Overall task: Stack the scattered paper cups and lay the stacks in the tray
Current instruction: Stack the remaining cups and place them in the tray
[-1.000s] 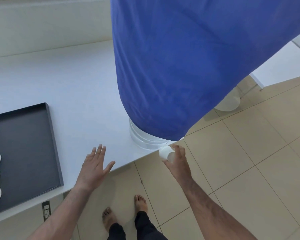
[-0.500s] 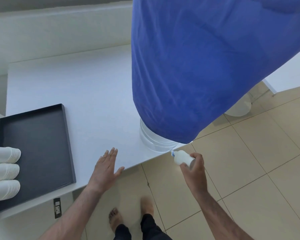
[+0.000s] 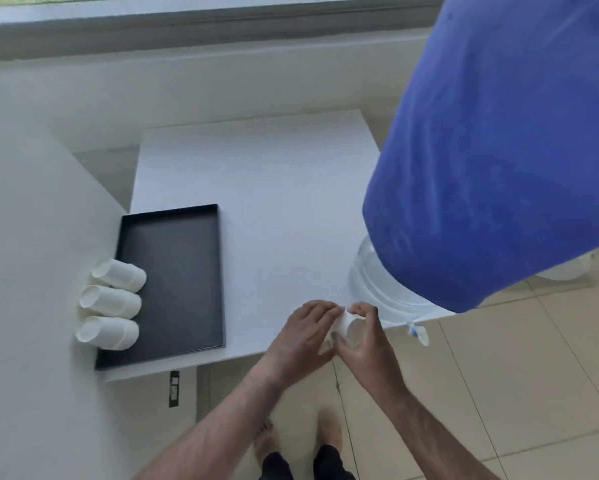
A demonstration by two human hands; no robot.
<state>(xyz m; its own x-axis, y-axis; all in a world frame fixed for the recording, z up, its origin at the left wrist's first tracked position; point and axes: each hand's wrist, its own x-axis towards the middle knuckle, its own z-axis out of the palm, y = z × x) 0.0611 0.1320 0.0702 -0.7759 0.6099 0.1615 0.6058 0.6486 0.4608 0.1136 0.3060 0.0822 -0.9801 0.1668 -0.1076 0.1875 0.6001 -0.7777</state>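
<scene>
Two hands curled around one white paper cup (image 3: 349,330) right of the black rectangular tray (image 3: 173,271), left hand (image 3: 305,336), right hand (image 3: 367,341), three white cup stacks (image 3: 112,303) lying at the tray's left edge, white surface (image 3: 273,202)

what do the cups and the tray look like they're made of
Cups: matte white paper, it seems, with thin walls and no shine. Tray: dark, smooth, flat-bottomed with a thin raised rim; it could be coated metal or plastic, and the picture does not settle which.
</scene>
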